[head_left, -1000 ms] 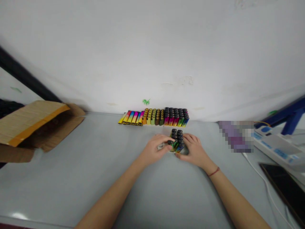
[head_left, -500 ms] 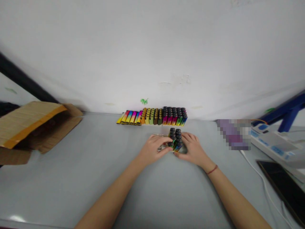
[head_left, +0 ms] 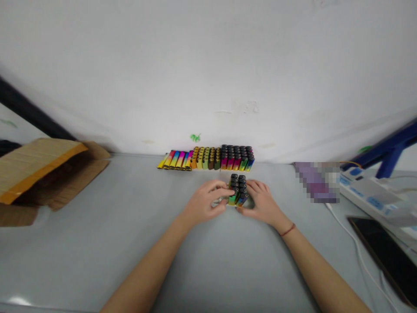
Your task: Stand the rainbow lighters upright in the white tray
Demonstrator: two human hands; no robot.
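Note:
In front of me stands a small block of lighters (head_left: 241, 191), upright in two columns with black tops and shiny multicoloured bodies. My right hand (head_left: 263, 203) cups its right side, thumb at the near corner and fingers along the far right. On the other side, my left hand (head_left: 208, 201) has its fingers apart, with the index fingertip touching the nearest green lighter (head_left: 232, 199). The left thumb is clear of that lighter. Something pale and clear shows under the left fingers, too hidden to name.
Along the wall stand dark-topped lighters (head_left: 237, 157) and yellow-to-brown lighters (head_left: 206, 158); several rainbow lighters (head_left: 177, 160) lie beside them. An open cardboard box (head_left: 68, 182) is at left. At right are a blurred-out purple item (head_left: 314, 182), a power strip (head_left: 365, 191), a white cable (head_left: 356, 243) and a phone (head_left: 382, 256).
My left thumb and finger have parted from the near green lighter, which now stands upright in the block. My right hand stays at the block's side. The whole view has shifted slightly.

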